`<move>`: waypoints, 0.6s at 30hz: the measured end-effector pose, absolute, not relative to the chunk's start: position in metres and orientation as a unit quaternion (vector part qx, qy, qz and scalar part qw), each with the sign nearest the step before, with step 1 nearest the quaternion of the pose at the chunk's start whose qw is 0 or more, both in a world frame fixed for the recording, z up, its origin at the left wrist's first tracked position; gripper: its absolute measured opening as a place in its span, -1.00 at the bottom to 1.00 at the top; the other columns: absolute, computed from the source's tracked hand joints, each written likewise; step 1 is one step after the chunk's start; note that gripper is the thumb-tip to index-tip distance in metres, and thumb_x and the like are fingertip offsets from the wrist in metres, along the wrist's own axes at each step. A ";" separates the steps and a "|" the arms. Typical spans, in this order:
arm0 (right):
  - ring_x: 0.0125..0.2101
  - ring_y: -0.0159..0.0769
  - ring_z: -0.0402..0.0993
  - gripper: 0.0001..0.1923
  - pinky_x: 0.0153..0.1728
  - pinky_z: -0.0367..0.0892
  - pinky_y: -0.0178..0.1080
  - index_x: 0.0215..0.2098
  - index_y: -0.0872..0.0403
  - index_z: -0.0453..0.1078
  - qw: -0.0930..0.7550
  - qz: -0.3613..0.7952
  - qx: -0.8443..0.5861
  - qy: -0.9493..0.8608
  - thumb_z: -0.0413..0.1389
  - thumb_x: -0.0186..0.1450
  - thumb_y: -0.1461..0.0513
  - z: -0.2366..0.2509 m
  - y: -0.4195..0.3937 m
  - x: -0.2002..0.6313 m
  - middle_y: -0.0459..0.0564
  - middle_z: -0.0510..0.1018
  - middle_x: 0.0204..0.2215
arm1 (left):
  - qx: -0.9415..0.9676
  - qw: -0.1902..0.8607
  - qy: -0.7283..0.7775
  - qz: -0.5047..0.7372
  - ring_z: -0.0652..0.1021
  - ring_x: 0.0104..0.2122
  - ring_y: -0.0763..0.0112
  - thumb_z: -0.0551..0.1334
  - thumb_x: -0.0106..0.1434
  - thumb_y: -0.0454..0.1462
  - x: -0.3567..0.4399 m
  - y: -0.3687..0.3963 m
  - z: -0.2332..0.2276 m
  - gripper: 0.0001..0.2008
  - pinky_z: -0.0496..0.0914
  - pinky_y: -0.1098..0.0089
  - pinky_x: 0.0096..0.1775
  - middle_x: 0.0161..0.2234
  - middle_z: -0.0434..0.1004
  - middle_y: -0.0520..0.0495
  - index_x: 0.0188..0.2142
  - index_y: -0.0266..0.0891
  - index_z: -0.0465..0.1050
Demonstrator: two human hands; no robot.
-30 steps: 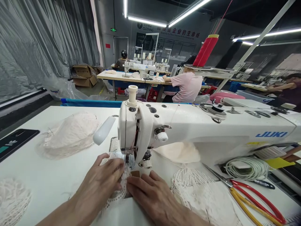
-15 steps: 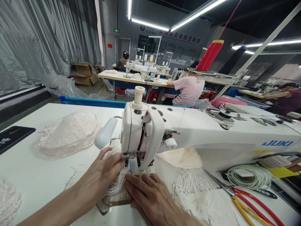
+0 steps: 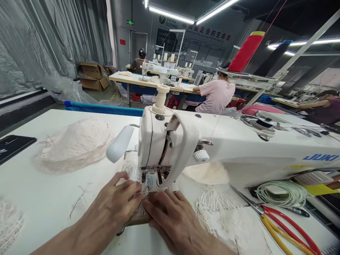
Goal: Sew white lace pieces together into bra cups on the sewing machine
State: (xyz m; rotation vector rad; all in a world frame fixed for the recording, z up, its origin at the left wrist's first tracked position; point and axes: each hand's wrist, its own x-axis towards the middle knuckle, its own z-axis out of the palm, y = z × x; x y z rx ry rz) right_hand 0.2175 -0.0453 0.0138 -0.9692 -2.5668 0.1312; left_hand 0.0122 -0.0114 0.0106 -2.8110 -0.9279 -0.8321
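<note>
On the white table (image 3: 39, 198) lie a heap of lace (image 3: 73, 145) beside a dark phone (image 3: 12, 146), a coil of white cord (image 3: 281, 193) and red-handled scissors (image 3: 289, 226), while a red thread cone (image 3: 245, 52) stands behind and a person in pink (image 3: 216, 95) sits at another bench.

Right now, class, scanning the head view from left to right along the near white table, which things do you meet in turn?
Black phone → pile of white lace pieces → left hand → right hand → loose white lace → coiled white cord → red-handled scissors.
</note>
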 end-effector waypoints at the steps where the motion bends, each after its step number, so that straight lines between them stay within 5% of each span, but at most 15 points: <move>1: -0.32 -0.24 0.28 -0.70 -0.35 0.11 -0.21 0.03 0.09 0.26 0.200 0.041 -0.346 -0.916 -0.01 0.34 0.23 0.014 -0.045 0.218 0.03 0.43 -0.22 | -0.911 0.022 -0.306 -0.276 0.46 -0.42 0.51 0.01 0.33 -0.40 0.013 -0.011 0.009 -0.79 0.15 0.35 -0.09 -0.41 0.48 0.13 -0.39 -0.19 0.34; 18: -0.38 -0.24 0.31 -0.65 -0.42 0.10 -0.22 0.04 0.07 0.25 0.228 0.014 -0.338 -0.913 -0.05 0.35 0.11 0.006 -0.037 0.216 0.03 0.46 -0.33 | -0.910 -0.002 -0.314 -0.272 0.48 -0.42 0.54 0.07 0.25 -0.45 0.007 -0.001 0.022 -0.80 0.15 0.31 -0.07 -0.37 0.50 0.14 -0.39 -0.17 0.37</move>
